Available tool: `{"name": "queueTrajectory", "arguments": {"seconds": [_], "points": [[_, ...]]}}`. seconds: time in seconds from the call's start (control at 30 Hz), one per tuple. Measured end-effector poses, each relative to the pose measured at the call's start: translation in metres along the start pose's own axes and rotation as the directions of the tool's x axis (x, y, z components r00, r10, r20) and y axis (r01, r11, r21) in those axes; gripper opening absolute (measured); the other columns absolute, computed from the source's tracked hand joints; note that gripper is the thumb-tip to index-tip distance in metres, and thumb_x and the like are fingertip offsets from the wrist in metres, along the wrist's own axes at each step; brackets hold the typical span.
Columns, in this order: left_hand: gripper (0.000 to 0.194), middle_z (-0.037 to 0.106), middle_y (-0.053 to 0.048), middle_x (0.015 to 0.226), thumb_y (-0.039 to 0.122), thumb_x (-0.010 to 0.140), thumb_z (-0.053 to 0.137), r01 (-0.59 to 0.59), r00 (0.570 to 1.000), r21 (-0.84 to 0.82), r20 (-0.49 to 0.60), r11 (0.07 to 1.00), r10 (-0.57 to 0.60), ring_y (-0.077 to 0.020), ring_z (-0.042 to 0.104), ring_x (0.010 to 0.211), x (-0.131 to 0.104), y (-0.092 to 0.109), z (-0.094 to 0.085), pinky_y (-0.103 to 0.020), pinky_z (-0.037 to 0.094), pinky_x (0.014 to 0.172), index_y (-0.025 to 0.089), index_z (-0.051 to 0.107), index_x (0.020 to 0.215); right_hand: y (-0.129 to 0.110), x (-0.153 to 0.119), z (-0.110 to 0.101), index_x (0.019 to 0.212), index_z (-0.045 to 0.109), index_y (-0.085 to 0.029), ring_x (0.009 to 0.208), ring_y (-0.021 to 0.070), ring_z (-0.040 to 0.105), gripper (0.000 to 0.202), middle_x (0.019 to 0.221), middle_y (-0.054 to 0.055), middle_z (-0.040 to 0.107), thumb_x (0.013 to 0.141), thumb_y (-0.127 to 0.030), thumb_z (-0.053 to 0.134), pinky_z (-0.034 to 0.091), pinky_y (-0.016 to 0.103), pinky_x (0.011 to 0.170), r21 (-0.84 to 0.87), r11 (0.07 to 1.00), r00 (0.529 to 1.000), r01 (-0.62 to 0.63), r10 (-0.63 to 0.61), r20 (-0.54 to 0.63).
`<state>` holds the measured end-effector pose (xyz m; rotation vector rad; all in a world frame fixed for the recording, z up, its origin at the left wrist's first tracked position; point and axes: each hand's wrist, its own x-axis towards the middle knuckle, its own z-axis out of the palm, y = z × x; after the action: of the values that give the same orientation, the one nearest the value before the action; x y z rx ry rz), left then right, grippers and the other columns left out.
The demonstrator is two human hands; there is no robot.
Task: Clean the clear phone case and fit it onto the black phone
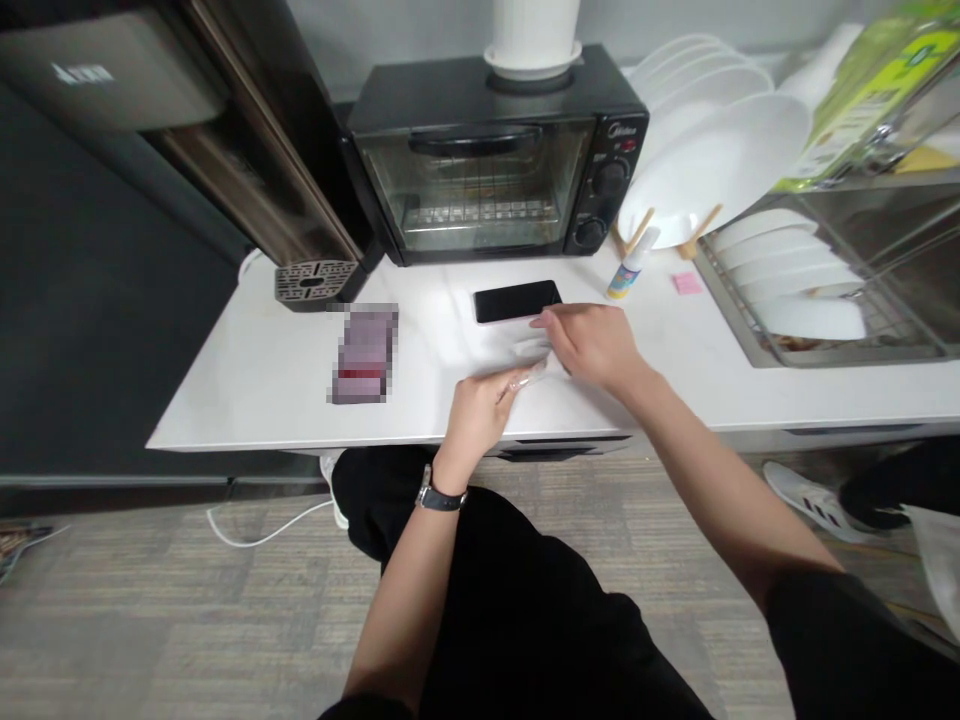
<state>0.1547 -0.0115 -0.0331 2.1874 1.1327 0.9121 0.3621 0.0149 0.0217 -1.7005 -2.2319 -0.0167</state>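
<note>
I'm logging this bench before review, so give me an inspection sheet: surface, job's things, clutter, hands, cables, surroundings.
Surface: white counter, mostly bare at the front.
Job's things: thin clear wrapper held between both hands; black phone lies flat just beyond.
Clutter: small bottle, pink pad, blurred card, drip grate.
Hands: left hand and right hand both pinch the wrapper; watch on the left wrist.
Cables: white cable on the floor.
Surroundings: toaster oven, stacked plates, dish rack; another person's shoe.

Both arms reach forward, left hand (476,412) and right hand (592,342) pinching, close together.
</note>
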Motion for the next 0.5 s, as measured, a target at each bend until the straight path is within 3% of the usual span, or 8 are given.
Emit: {"name": "queueTrajectory", "arguments": {"seconds": [0.1, 0.2, 0.27, 0.33, 0.4, 0.5], "points": [[0.028, 0.084, -0.001, 0.120, 0.024, 0.107, 0.054, -0.027, 1.000, -0.046, -0.012, 0.999, 0.027, -0.0223, 0.080, 0.101, 0.000, 0.003, 0.002, -0.029, 0.059, 0.086, 0.028, 0.081, 0.114, 0.010, -0.003, 0.000, 0.107, 0.084, -0.014, 0.108, 0.0341, 0.078, 0.067, 0.103, 0.017, 0.084, 0.113, -0.038, 0.022, 0.053, 0.049, 0.096, -0.009, 0.999, 0.996, -0.053, 0.053, -0.066], [0.025, 0.085, -0.006, 0.096, 0.015, 0.100, 0.057, 0.008, 1.000, 0.095, -0.013, 0.995, -0.007, -0.0248, 0.080, 0.086, 0.000, -0.003, 0.005, -0.031, 0.059, 0.079, 0.021, 0.081, 0.092, -0.027, -0.007, 0.010, 0.108, 0.083, -0.016, 0.122, 0.0306, 0.073, 0.059, 0.108, 0.013, 0.084, 0.112, -0.031, 0.027, 0.044, 0.050, 0.114, 0.027, 0.992, 0.986, 0.126, -0.123, -0.116], [0.022, 0.081, -0.010, 0.080, 0.007, 0.090, 0.061, 0.047, 0.999, 0.194, -0.025, 0.980, -0.043, -0.0262, 0.077, 0.074, -0.001, -0.008, 0.005, -0.032, 0.056, 0.071, 0.017, 0.077, 0.078, -0.054, -0.007, 0.015, 0.111, 0.082, -0.018, 0.112, 0.0269, 0.076, 0.056, 0.107, 0.009, 0.084, 0.113, -0.034, 0.029, 0.048, 0.044, 0.104, 0.064, 0.958, 0.959, 0.278, -0.273, -0.077], [0.021, 0.078, -0.010, 0.074, 0.003, 0.083, 0.062, 0.063, 0.998, 0.234, -0.033, 0.970, -0.057, -0.0263, 0.075, 0.070, -0.001, -0.011, 0.004, -0.032, 0.055, 0.067, 0.016, 0.074, 0.072, -0.065, -0.006, 0.016, 0.109, 0.082, -0.019, 0.095, 0.0246, 0.077, 0.058, 0.102, 0.007, 0.084, 0.114, -0.040, 0.028, 0.051, 0.039, 0.085, 0.091, 0.934, 0.938, 0.346, -0.345, -0.027], [0.021, 0.080, -0.009, 0.077, 0.004, 0.087, 0.062, 0.035, 0.999, 0.204, -0.023, 0.978, -0.031, -0.0252, 0.076, 0.073, -0.001, -0.010, 0.003, -0.031, 0.057, 0.069, 0.017, 0.076, 0.078, -0.054, -0.006, 0.016, 0.096, 0.082, -0.018, 0.082, 0.0250, 0.076, 0.067, 0.090, 0.009, 0.082, 0.114, -0.046, 0.024, 0.047, 0.039, 0.074, 0.086, 0.958, 0.962, 0.273, -0.272, -0.026], [0.024, 0.085, -0.007, 0.103, 0.013, 0.100, 0.059, -0.029, 0.994, 0.021, -0.101, 0.999, 0.031, -0.0222, 0.080, 0.094, 0.000, -0.001, 0.005, -0.032, 0.062, 0.086, 0.021, 0.081, 0.101, -0.017, -0.007, 0.015, 0.073, 0.076, -0.019, 0.074, 0.0252, 0.073, 0.081, 0.075, 0.012, 0.077, 0.113, -0.055, 0.016, 0.048, 0.039, 0.075, 0.178, 0.983, 0.988, 0.051, -0.024, -0.152]]}}
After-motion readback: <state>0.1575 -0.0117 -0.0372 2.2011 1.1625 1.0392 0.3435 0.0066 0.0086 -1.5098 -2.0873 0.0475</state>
